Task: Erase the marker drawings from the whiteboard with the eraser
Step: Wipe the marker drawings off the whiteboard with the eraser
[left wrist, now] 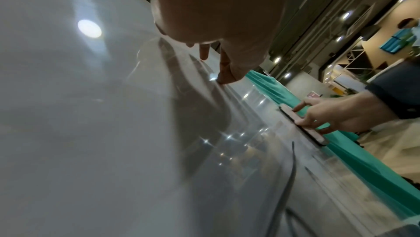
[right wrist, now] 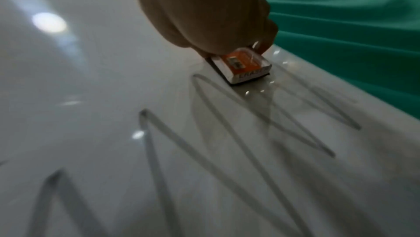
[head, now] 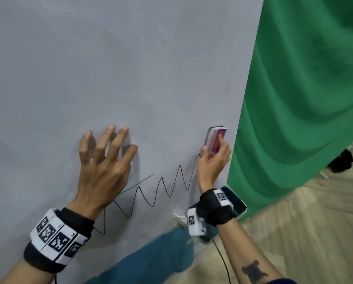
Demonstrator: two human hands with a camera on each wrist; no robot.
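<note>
A grey whiteboard fills most of the head view. Across its lower part runs a black zigzag marker line, seen close up as a zigzag line in the right wrist view. My right hand grips a small eraser with a purple and orange top, its dark felt face flat on the board near the right edge, just above the zigzag's right end. In the right wrist view the eraser sits under my fingers. My left hand is spread, its fingertips pressing the board left of the drawing.
A green curtain hangs right of the board's edge. Below it lies a pale floor, with blue cloth under the board's lower edge. A thin cable hangs from my right wristband. A dark object sits on the floor at far right.
</note>
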